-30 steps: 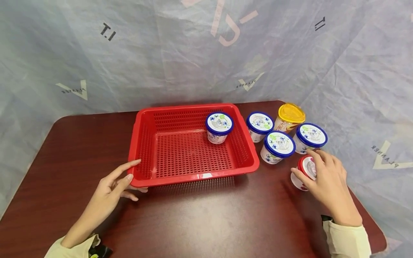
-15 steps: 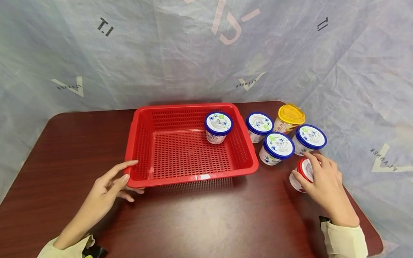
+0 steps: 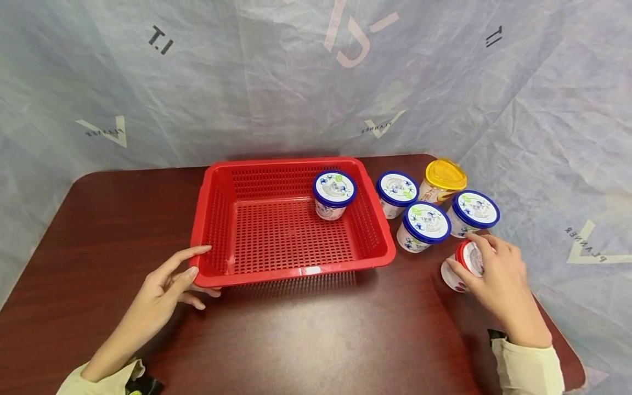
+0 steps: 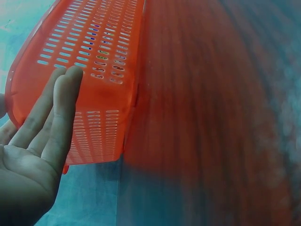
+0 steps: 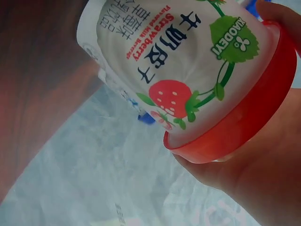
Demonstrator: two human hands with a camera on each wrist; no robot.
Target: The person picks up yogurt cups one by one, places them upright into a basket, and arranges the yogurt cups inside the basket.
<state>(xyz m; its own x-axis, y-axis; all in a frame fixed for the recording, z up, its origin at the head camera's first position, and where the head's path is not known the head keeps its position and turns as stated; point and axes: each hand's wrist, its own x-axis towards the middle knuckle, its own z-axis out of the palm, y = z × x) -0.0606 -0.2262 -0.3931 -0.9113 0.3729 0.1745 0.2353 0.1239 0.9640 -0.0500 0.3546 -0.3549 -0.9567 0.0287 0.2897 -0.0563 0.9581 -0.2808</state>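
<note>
My right hand (image 3: 501, 282) grips a strawberry milk cup (image 5: 174, 70) by its red lid (image 5: 240, 120), thumb and fingers on either side. In the head view the cup leans a little, and the hand covers part of it. At the near left corner of a red plastic basket (image 3: 291, 271), my left hand (image 3: 163, 291) holds the rim between thumb and fingers. The left wrist view shows the left fingers (image 4: 66, 99) lying along the basket's outer wall. Inside the basket, at the far right, stands a blue-lidded cup (image 3: 332, 211).
Right of the basket stand several more cups: a blue-lidded cup (image 3: 397, 189) by its side, another blue-lidded cup (image 3: 425, 225) nearer, a third blue-lidded cup (image 3: 475, 211) farther right, and a yellow-lidded cup (image 3: 446, 175) behind. A grey curtain (image 3: 276, 82) hangs behind the brown table (image 3: 306, 340).
The right hand has closed in on the red-lidded cup, which has shifted slightly left. The left hand stays at the basket corner. The view itself has moved a little.
</note>
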